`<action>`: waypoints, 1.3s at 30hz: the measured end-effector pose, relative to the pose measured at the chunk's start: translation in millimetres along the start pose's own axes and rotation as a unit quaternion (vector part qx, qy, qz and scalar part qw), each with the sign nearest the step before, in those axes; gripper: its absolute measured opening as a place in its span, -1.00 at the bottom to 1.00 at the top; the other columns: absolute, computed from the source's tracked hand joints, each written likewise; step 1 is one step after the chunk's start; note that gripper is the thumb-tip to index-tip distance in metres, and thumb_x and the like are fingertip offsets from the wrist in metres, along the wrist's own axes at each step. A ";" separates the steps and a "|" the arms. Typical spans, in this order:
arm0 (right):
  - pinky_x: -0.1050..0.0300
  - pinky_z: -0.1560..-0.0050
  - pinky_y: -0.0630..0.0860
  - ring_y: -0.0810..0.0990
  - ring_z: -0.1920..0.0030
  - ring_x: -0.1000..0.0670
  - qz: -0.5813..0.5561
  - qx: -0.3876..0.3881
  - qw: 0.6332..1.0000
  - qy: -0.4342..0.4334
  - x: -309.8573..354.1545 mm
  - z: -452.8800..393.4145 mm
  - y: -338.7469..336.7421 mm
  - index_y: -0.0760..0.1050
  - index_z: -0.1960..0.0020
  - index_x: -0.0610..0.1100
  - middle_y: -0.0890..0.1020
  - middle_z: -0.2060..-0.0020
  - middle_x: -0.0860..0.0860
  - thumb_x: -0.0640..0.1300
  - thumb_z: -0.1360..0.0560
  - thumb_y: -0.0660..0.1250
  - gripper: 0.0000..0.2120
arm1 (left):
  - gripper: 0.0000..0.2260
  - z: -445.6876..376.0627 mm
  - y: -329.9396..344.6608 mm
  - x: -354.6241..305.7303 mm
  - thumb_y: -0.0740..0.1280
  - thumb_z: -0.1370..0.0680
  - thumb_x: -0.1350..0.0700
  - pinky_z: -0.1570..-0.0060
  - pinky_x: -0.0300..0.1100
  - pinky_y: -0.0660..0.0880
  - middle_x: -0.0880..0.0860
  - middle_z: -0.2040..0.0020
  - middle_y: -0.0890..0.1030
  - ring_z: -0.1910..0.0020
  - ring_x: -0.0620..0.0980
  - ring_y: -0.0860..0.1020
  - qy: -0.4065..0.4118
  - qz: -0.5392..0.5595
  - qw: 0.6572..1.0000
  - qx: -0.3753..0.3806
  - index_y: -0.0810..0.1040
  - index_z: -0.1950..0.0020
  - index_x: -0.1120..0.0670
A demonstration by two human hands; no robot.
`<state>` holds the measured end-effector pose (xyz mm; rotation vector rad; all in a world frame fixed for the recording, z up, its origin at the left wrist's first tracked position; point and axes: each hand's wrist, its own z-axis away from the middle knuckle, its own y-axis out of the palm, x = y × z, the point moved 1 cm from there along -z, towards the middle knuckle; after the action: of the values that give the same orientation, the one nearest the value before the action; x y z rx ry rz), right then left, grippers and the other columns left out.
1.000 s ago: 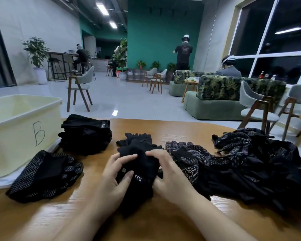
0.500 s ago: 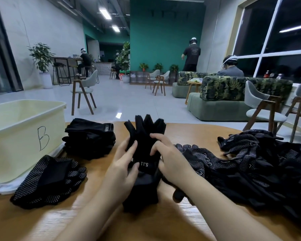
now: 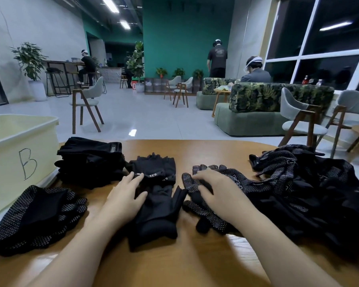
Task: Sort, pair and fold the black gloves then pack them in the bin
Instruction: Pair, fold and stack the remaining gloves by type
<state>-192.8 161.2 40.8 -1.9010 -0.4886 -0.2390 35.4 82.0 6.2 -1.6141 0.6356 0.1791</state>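
My left hand [image 3: 125, 198] now lies flat with relaxed fingers on the plain black glove pair [image 3: 153, 195], which half a second ago I held upright between both hands; it lies on the wooden table [image 3: 195, 262] with its long axis running away from me and the folded cuff end at the far side. My right hand [image 3: 218, 193] has left that pair and rests with loosely curled fingers on a dotted glove [image 3: 205, 212] just to its right; whether it grips it I cannot tell. The stack of folded plain gloves [image 3: 91, 160] and the bin marked B [image 3: 23, 154] lie to the left of my left hand, so I judge this nearer hand should carry the pair there.
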 end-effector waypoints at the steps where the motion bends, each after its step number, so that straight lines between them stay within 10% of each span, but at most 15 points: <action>1: 0.22 -0.42 0.18 0.30 -0.41 0.08 0.007 -0.016 1.000 0.008 -6.2 11.6 -0.9 0.50 -0.26 0.00 0.50 -0.27 0.11 -0.19 -0.55 0.24 -0.70 | -0.48 4.9 1.1 -3.9 0.19 -0.60 -0.04 -0.48 -0.01 0.02 0.04 -0.56 0.03 -0.54 0.02 -0.02 0.005 -0.018 1.000 -0.001 0.12 -0.53 -0.05; 12: 0.00 -0.29 0.35 0.49 -0.27 -0.08 0.076 -0.172 0.973 0.133 -70.9 111.2 -18.7 0.63 -0.04 -0.09 0.63 -0.09 0.02 -0.33 -0.38 0.44 -0.73 | -0.58 46.1 23.4 -44.3 0.07 -0.63 -0.09 -0.48 -0.12 -0.09 -0.14 -0.54 0.04 -0.53 -0.14 -0.10 0.122 -0.048 0.989 0.061 0.16 -0.50 -0.16; 18: 0.09 -0.14 0.26 0.46 -0.15 0.12 0.155 -0.124 0.973 0.118 -61.9 115.9 -19.6 0.58 -0.15 0.07 0.60 -0.09 0.22 0.16 -0.39 0.35 -0.63 | -0.59 48.7 29.1 -39.1 0.00 -0.63 -0.14 -0.47 -0.18 -0.07 -0.17 -0.53 0.08 -0.51 -0.20 -0.04 0.136 -0.044 0.986 0.086 0.14 -0.49 -0.19; 26: 0.11 -0.07 0.32 0.49 -0.08 0.01 0.138 -0.106 0.968 0.179 -66.4 113.8 -17.2 0.58 -0.08 0.04 0.57 0.03 0.12 -0.08 -0.55 0.27 -0.84 | -0.55 50.2 30.0 -37.8 -0.02 -0.58 -0.22 -0.47 -0.17 -0.03 -0.17 -0.50 0.19 -0.51 -0.20 0.02 0.146 -0.028 0.986 0.074 0.22 -0.46 -0.19; 39: -0.15 0.28 0.55 0.58 0.31 -0.21 0.081 -0.355 0.926 0.102 -51.6 97.9 -46.9 0.50 -0.01 -0.26 0.62 0.27 -0.11 -0.29 -0.52 0.28 -0.91 | -0.55 51.8 29.6 -37.6 0.00 -0.57 -0.24 -0.47 -0.14 0.04 -0.21 -0.45 0.26 -0.49 -0.20 0.09 0.154 -0.023 0.986 0.057 0.29 -0.43 -0.19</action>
<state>-266.1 254.9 23.4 -2.5690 -0.0936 -0.5549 2.2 142.1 -10.0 -1.5571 0.8292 -0.1430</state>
